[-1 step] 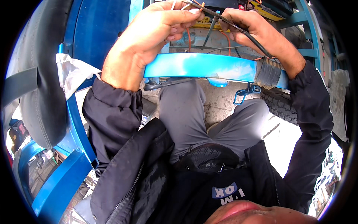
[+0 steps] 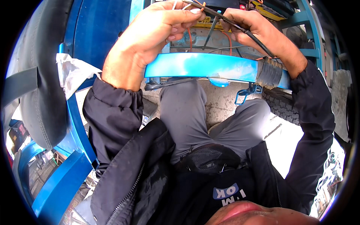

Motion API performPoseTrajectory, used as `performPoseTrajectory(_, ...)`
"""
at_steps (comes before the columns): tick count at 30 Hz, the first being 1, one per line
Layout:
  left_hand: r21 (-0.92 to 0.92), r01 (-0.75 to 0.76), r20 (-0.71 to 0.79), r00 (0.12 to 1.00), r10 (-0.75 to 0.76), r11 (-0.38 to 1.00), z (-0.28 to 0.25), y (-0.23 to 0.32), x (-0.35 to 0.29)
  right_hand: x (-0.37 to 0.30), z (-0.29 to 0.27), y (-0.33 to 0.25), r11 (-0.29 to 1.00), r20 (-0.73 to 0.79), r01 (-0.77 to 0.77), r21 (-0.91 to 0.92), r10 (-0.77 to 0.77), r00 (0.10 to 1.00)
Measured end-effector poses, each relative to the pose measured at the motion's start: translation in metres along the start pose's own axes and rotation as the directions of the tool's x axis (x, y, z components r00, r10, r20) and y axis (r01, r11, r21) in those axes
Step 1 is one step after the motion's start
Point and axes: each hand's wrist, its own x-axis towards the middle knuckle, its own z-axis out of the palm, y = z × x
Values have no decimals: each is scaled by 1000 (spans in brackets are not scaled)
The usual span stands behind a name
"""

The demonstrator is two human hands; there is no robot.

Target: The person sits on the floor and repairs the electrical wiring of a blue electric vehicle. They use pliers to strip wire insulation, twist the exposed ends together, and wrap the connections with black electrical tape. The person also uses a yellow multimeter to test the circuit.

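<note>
Both my hands are raised above a curved blue metal bar [image 2: 195, 65]. My left hand [image 2: 150, 37] pinches thin white and orange wire ends [image 2: 195, 6] between thumb and fingertips. My right hand [image 2: 258, 26] grips a black cable [image 2: 258, 41] that runs down to a band of black tape [image 2: 269, 73] wrapped round the bar. The two hands meet at the wire ends, fingertips almost touching. A thin orange wire [image 2: 189, 37] hangs down behind the bar. Where the wires come from is hidden beyond the top edge.
A black padded seat [image 2: 41, 93] fills the left side, with a crumpled white cloth [image 2: 75, 73] against a blue frame [image 2: 60, 187]. A tyre [image 2: 281, 107] lies under my right arm. My grey-trousered legs [image 2: 187, 112] rest on a concrete floor [image 2: 221, 99].
</note>
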Motion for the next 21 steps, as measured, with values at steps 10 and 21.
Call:
performPoseTrajectory(10,3,-28,-73,997,28,1000,7,3,-2,1,-21,-42,990,29,-108,-91,111,993)
performPoseTrajectory(21,123,-2,-109,994,16,992,2,3,-3,1,-12,-36,875,-134,31,-483,-109,985)
